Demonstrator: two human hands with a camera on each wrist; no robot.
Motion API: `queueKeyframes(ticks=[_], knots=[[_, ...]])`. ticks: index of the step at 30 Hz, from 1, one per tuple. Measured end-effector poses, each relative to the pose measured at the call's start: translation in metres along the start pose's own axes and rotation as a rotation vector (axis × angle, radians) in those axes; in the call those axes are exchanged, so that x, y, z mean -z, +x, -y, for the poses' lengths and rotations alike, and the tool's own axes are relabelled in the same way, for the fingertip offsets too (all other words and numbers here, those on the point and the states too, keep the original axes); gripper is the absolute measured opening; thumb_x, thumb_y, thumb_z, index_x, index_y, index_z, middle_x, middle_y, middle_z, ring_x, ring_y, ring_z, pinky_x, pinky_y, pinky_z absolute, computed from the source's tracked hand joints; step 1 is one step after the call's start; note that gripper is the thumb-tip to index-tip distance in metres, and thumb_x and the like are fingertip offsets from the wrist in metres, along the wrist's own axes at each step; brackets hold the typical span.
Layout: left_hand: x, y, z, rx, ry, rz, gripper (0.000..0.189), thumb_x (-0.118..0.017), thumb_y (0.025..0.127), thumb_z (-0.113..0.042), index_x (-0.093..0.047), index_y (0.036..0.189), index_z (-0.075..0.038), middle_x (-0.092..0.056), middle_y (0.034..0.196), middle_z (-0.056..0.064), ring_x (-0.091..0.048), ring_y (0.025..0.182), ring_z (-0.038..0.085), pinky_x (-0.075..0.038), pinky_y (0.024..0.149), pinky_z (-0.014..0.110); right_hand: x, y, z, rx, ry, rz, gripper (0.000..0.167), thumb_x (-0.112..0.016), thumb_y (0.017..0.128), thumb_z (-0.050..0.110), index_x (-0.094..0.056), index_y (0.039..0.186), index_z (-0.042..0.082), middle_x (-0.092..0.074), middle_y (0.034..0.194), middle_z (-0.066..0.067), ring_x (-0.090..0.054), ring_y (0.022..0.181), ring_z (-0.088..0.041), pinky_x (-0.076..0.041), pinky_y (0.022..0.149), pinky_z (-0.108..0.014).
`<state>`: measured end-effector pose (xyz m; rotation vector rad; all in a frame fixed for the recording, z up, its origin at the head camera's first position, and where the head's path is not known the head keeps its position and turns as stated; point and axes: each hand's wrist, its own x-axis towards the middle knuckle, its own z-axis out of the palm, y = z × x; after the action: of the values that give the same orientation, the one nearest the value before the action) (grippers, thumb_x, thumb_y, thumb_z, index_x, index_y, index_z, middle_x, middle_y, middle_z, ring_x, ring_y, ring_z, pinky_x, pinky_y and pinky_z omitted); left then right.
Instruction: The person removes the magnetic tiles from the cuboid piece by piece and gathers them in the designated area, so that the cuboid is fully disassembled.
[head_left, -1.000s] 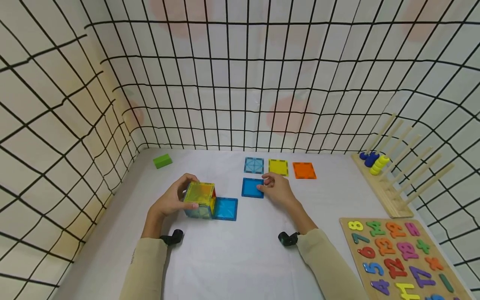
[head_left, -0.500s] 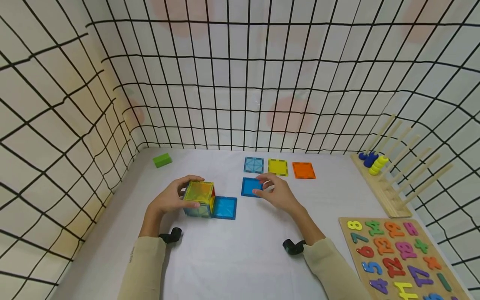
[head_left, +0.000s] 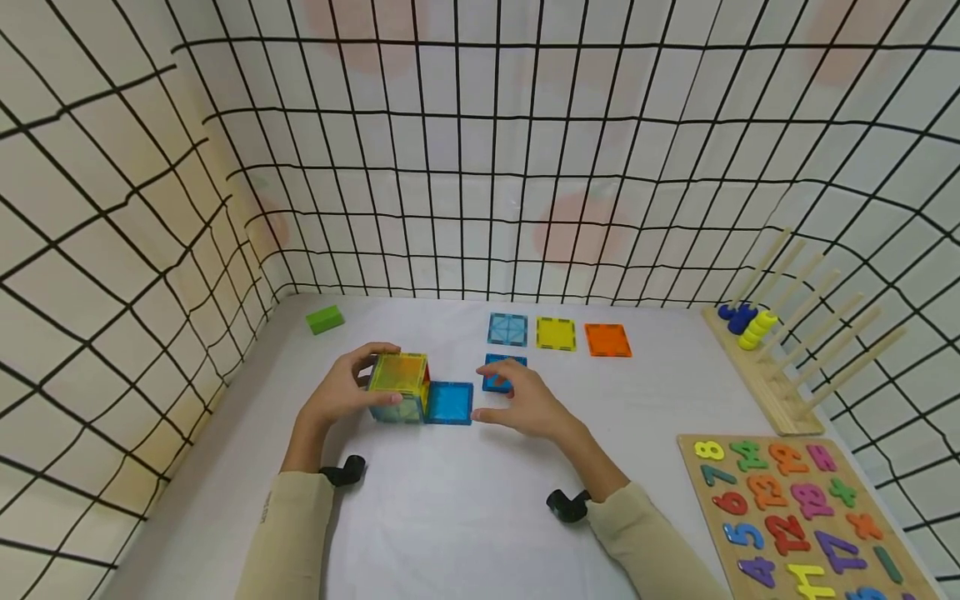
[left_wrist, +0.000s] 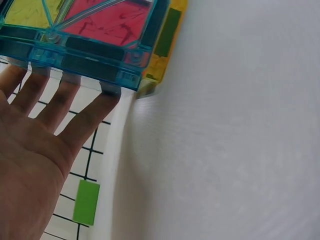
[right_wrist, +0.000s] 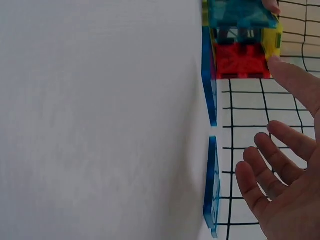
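My left hand [head_left: 341, 387] grips a cube of see-through magnetic tiles [head_left: 399, 375], thumb at its near side and fingers behind. The cube's top is yellow; its near side is light blue, and a red tile [right_wrist: 242, 61] shows inside in the right wrist view. A blue magnetic tile [head_left: 450, 403] lies flat against the cube's right side. Just right of that tile is my right hand [head_left: 528, 402], fingers spread and holding nothing. Its thumb tip is by the tile's right edge; whether they touch I cannot tell. A second blue tile [head_left: 491, 361] lies partly hidden behind my right fingers.
At the back lie a light-blue tile [head_left: 507, 330], a yellow tile [head_left: 556, 333] and an orange tile [head_left: 608, 340]. A green block [head_left: 325, 320] is back left. On the right are a wooden peg stand [head_left: 780, 375] and a number board [head_left: 701, 492]. Black mesh [head_left: 492, 175] surrounds the table.
My right hand has left the second blue tile and moved left and nearer, to the flat tile beside the cube. The cube and that flat tile have shifted slightly away from me.
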<state>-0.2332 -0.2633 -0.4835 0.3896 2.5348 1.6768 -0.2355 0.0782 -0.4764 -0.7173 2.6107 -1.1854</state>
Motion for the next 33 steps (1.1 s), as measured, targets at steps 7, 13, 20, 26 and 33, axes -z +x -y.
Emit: queueKeyframes(ticks=[7, 13, 20, 26, 33], knots=[[-0.003, -0.001, 0.001, 0.004, -0.025, -0.005, 0.077, -0.092, 0.077, -0.025, -0.055, 0.145, -0.017, -0.052, 0.152, 0.004, -0.043, 0.144, 0.043, -0.037, 0.116, 0.066, -0.013, 0.009, 0.005, 0.017, -0.044, 0.035, 0.074, -0.085, 0.083, 0.046, -0.058, 0.145, 0.017, -0.058, 0.143, -0.003, -0.054, 0.129, -0.026, -0.053, 0.106, -0.047], [-0.004, -0.003, 0.003, 0.013, -0.029, 0.001, 0.078, -0.091, 0.077, -0.026, -0.054, 0.146, -0.018, -0.05, 0.154, 0.004, -0.04, 0.146, 0.044, -0.036, 0.117, 0.067, -0.02, 0.014, 0.008, 0.004, -0.066, 0.058, 0.074, -0.086, 0.082, 0.046, -0.059, 0.144, 0.017, -0.058, 0.141, -0.005, -0.054, 0.13, -0.028, -0.051, 0.108, -0.05], [-0.003, -0.002, 0.001, 0.014, -0.038, -0.006, 0.073, -0.092, 0.077, -0.025, -0.057, 0.141, -0.026, -0.051, 0.153, 0.003, -0.041, 0.146, 0.044, -0.037, 0.116, 0.066, -0.024, 0.024, 0.011, 0.023, -0.11, 0.066, 0.075, -0.086, 0.082, 0.047, -0.059, 0.144, 0.016, -0.059, 0.141, -0.003, -0.055, 0.129, -0.025, -0.051, 0.108, -0.049], [-0.002, 0.0, 0.001, 0.012, -0.04, 0.005, 0.078, -0.092, 0.078, -0.025, -0.054, 0.145, -0.018, -0.051, 0.153, 0.004, -0.04, 0.146, 0.043, -0.038, 0.116, 0.065, -0.027, 0.03, 0.013, 0.018, -0.143, 0.093, 0.077, -0.085, 0.081, 0.05, -0.058, 0.145, 0.016, -0.058, 0.143, -0.004, -0.054, 0.13, -0.025, -0.05, 0.11, -0.049], [-0.001, 0.001, 0.003, 0.007, -0.034, 0.006, 0.079, -0.091, 0.078, -0.026, -0.053, 0.146, -0.015, -0.051, 0.153, 0.004, -0.042, 0.144, 0.044, -0.039, 0.115, 0.066, -0.03, 0.037, 0.015, 0.025, -0.18, 0.113, 0.079, -0.086, 0.081, 0.049, -0.057, 0.145, 0.014, -0.057, 0.145, -0.007, -0.05, 0.136, -0.028, -0.046, 0.115, -0.051]])
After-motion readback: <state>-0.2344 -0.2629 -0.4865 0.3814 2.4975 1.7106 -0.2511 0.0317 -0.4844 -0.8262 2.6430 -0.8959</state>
